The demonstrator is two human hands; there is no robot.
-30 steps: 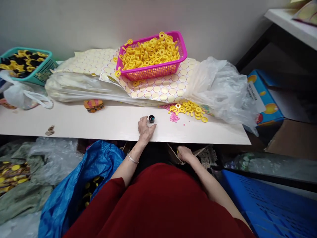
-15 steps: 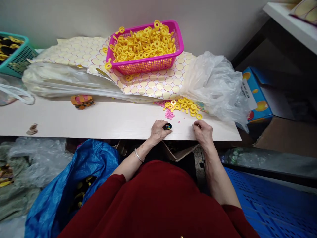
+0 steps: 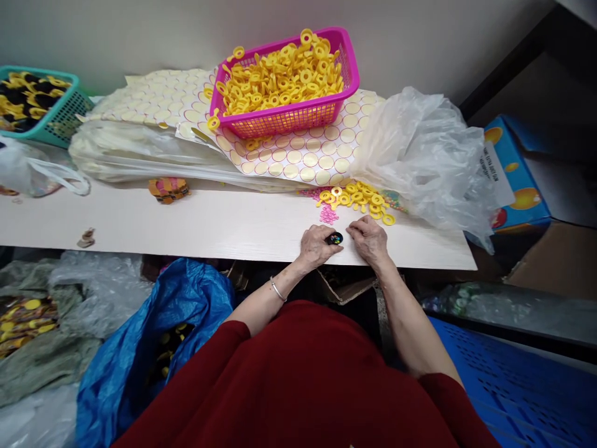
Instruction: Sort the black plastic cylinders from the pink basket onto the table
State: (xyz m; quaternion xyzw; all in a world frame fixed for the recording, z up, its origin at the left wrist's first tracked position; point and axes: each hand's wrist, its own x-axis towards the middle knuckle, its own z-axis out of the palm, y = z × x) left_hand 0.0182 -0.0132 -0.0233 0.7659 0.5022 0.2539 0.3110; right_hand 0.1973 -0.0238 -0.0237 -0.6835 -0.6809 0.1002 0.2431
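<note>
My left hand (image 3: 318, 246) is closed around a small black round piece (image 3: 334, 238) with coloured specks on its top, held over the front part of the white tabletop (image 3: 242, 230). Just to its right, my right hand (image 3: 368, 238) has thumb and forefinger pinched low at the surface; whatever lies between the fingertips is too small or hidden. Beyond the hands are a little heap of tiny pink rings (image 3: 329, 215) and a pile of yellow ring-shaped pieces with short stems (image 3: 373, 198).
A pink basket (image 3: 289, 118) heaped with yellow pieces stands on sticker sheets (image 3: 298, 163). Clear plastic bags (image 3: 424, 155) lie to the right, near a blue box (image 3: 522, 180). A turquoise basket (image 3: 69, 115) is at far left. Below the table edge sits a blue sack (image 3: 186, 286).
My right hand has moved left, closer to the black piece, to where a loose pink ring lay. My left hand keeps its hold on the black piece. The view has shifted slightly left.
</note>
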